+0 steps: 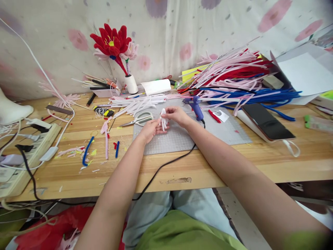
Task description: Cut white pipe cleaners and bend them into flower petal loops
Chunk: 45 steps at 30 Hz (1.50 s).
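Above the grey cutting mat (171,143), both hands meet around a small bunch of white pipe cleaners (163,121). My left hand (151,130) is closed on its lower left side, with some fingers under it. From the right, my right hand (177,115) pinches the upper part of the bunch. Its strands hang down between the hands, and fingers hide part of them. Just left of my left hand lie scissors (142,118) with pale handles. A blue-purple glue gun (195,107) stands on the mat to the right of my right hand.
Loose white pipe cleaners (143,103) lie behind the scissors. Pink, red and blue pipe cleaners (229,74) are heaped at the back right. A red flower (111,43) stands in a white holder (131,84). A phone (267,121) lies right; a power strip (31,156) left. A black cord (169,162) crosses the table edge.
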{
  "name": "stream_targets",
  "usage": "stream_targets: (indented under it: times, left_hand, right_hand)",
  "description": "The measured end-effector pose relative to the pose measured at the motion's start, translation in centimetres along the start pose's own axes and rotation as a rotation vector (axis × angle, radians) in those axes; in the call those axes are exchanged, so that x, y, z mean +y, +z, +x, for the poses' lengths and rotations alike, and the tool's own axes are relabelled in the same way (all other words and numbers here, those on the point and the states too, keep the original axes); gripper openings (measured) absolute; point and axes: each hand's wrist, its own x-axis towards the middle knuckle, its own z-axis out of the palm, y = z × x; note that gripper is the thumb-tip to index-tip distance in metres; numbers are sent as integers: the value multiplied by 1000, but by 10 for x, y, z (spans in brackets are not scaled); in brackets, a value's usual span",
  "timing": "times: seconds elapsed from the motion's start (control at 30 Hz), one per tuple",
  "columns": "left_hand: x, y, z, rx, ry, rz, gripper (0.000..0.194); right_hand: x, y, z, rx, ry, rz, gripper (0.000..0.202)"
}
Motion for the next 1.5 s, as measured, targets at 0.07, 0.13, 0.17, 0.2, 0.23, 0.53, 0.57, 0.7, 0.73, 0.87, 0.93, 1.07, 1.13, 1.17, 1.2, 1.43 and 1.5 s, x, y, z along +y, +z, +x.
stream_targets:
  times: [0.07, 0.13, 0.17, 0.2, 0.23, 0.53, 0.57, 0.7, 0.73, 0.87, 0.93, 1.07, 1.13, 1.17, 1.2, 1.43, 1.5]
  left_hand:
    - [-1, 0, 1, 41, 38, 24, 20]
    - [-3, 1, 2, 92, 62, 57, 18]
    - [-3, 1, 3, 125, 70, 73, 18]
    - [-4, 1, 4, 159, 77, 89, 17]
    - [-5, 1, 4, 191, 86, 105, 15]
    - [-9, 1, 7, 180, 134, 244, 5]
    - [-8, 2, 6, 171, 109, 232, 3]
    - [-3, 5, 1, 120, 35, 186, 4]
    - [-2, 5, 0, 115, 29, 180, 4]
    - [-2, 4, -2, 113, 27, 175, 6]
    - [-2, 2, -1, 97, 37, 181, 11]
    - [-5, 1, 1, 87, 91, 173, 16]
    - [-7, 2, 3, 98, 102, 173, 17]
    - [-7, 3, 3, 109, 100, 173, 17]
    - [-8, 3, 4, 122, 94, 173, 16]
    - [-7, 3, 4, 158, 83, 159, 15]
    - [-6, 2, 3, 136, 75, 132, 16]
  right_hand:
    - [-1, 0, -1, -15, 15, 12, 32]
    - [0, 0, -1, -22, 24, 20, 34]
    - [0, 0, 0, -17, 23, 18, 34]
    - [0, 1, 0, -6, 20, 10, 35]
    - [1, 2, 1, 7, 16, -6, 34]
    - [3, 8, -1, -10, -36, -94, 30]
    - [3, 7, -1, -39, -17, -73, 31]
    - [2, 4, -2, -75, 32, -10, 35]
    - [2, 3, -2, -71, 34, -7, 35]
    - [2, 1, -2, -74, 57, 8, 36]
    - [2, 0, -1, -77, 71, 34, 37]
    - [1, 1, -1, -65, 78, 55, 38]
    - [0, 3, -1, -55, 77, 33, 38]
    - [-1, 4, -2, -49, 74, 20, 38]
    - [-1, 4, -3, -45, 67, 12, 37]
    - [2, -5, -4, -259, 81, 85, 34]
    - [4, -7, -2, -224, 80, 91, 33]
